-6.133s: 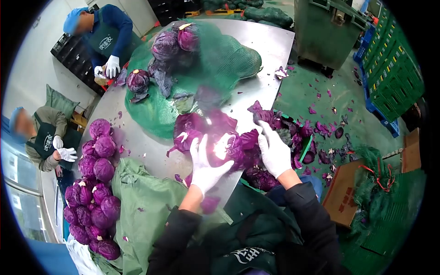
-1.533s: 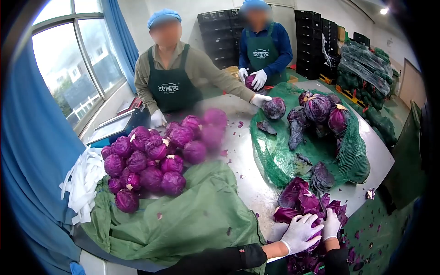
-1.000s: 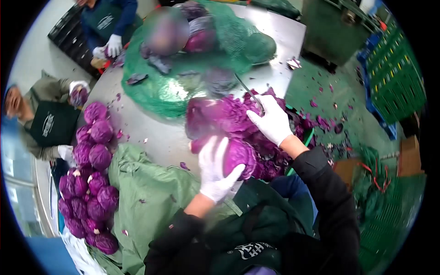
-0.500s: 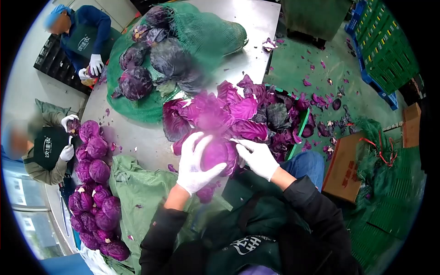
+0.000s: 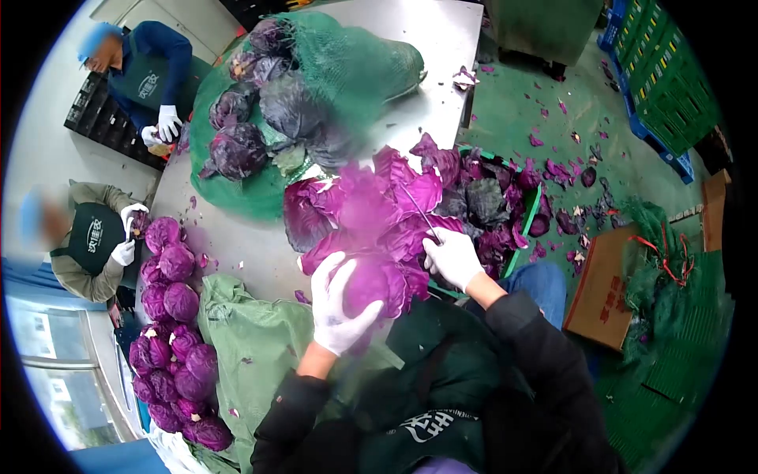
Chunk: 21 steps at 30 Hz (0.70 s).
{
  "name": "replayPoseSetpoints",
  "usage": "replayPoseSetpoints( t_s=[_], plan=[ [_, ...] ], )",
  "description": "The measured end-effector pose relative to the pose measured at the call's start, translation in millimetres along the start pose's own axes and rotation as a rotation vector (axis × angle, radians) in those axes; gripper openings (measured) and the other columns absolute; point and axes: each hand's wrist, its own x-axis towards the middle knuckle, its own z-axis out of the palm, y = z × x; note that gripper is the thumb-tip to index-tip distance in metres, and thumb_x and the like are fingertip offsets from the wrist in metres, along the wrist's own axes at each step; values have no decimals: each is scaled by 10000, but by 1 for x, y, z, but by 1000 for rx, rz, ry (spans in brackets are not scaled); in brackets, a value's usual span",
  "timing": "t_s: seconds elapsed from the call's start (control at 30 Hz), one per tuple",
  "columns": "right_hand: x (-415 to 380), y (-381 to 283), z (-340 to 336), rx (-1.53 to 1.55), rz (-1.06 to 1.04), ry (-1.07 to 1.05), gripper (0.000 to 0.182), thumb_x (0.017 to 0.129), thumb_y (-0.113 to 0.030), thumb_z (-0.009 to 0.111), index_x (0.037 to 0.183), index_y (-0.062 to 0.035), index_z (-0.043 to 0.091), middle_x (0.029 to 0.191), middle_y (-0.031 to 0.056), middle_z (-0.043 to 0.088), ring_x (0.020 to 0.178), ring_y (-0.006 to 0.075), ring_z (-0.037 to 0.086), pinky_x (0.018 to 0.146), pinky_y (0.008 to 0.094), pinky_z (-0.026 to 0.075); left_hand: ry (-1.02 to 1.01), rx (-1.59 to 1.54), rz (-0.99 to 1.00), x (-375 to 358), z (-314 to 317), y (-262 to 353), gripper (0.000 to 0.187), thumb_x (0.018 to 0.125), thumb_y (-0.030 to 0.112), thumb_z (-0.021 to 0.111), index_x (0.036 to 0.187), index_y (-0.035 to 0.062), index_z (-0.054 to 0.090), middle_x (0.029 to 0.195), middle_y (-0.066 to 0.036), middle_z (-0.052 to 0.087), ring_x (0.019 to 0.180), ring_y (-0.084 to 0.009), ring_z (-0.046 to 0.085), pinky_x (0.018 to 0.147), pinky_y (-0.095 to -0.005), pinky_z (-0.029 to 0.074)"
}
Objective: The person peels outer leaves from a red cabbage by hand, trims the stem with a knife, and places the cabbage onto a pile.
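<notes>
My left hand [image 5: 338, 306], in a white glove, is wrapped round the left side of a purple cabbage [image 5: 377, 286], which is partly blurred. Just right of the cabbage, my right hand [image 5: 453, 257], gloved too, grips a thin knife [image 5: 420, 209] whose blade points up and left over the loose leaves. Torn purple leaves [image 5: 410, 189] are heaped beyond both hands. Further off, dark unpeeled cabbages [image 5: 238, 150] lie in and beside a green net bag [image 5: 347, 59]. Several smooth purple cabbages [image 5: 181, 302] form rows at the left, beside a pale green sack [image 5: 249, 336].
Two co-workers in aprons and white gloves handle cabbages across the metal table [image 5: 237, 249]. A green crate [image 5: 530, 217] of leaves stands right of the heap. Scraps litter the green floor [image 5: 513, 103]. A cardboard box [image 5: 604, 288] and stacked green crates [image 5: 671, 79] are at the right.
My right hand has moved right and slightly up, away from the cabbage, and the knife blade now shows clearly. My left hand still holds the cabbage, slightly lower. The whole view has shifted a little.
</notes>
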Motion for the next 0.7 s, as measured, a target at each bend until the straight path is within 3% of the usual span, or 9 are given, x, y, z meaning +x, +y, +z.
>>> replayPoseSetpoints(
  t_s=[0.1,0.13,0.27,0.4,0.43,0.57,0.67,0.7],
  plan=[
    [-23,-30,-2,94,-61,-33,603,896,-337,654,1403,-71,463,656,74,662,548,119,626,576,268,516,101,-6,-95,-8,6,-9,715,743,238,737,1350,-9,451,1341,-190,484,1274,-349,436,1119,-451,282],
    [-33,-46,-3,57,-24,-85,673,886,-376,664,1441,-83,418,707,74,667,610,127,641,611,274,521,116,-12,-130,-6,5,-10,706,750,237,727,1351,-10,450,1339,-187,485,1273,-345,436,1120,-448,281],
    [-54,-62,20,-186,-373,-143,717,852,-393,693,1447,-104,417,819,63,622,751,155,618,714,292,513,127,-38,-222,-3,6,-10,677,763,202,714,1350,-8,450,1333,-178,489,1268,-326,440,1114,-429,292],
    [-48,-53,31,-79,-395,-154,635,859,-341,684,1409,-112,465,820,70,574,717,174,552,728,287,492,117,-48,-218,1,3,-11,696,748,160,762,1351,3,451,1336,-170,491,1251,-313,462,1079,-419,346],
    [-49,-52,32,-116,-441,-126,583,864,-275,679,1386,-100,486,857,58,579,742,137,542,735,265,479,115,-58,-215,1,3,-12,692,753,160,761,1351,4,451,1336,-168,491,1250,-310,463,1078,-417,346],
    [-49,-55,19,254,-155,-330,510,848,-142,679,1328,-69,523,868,-2,568,779,83,520,738,240,467,84,-15,-200,3,4,-15,682,756,159,762,1346,4,455,1331,-161,492,1249,-304,464,1078,-412,345],
    [-52,-52,17,-9,-309,-158,453,836,-114,662,1270,-54,544,867,12,581,776,89,535,742,245,477,97,-64,-251,6,4,-16,673,756,152,757,1340,3,459,1326,-160,495,1247,-301,465,1079,-411,343],
    [-53,-54,19,-7,-205,-122,399,818,-82,637,1210,-61,566,898,33,603,791,96,546,752,256,484,103,-85,-258,6,4,-16,665,759,147,752,1339,3,460,1325,-159,495,1246,-297,466,1078,-408,345]
  ],
)
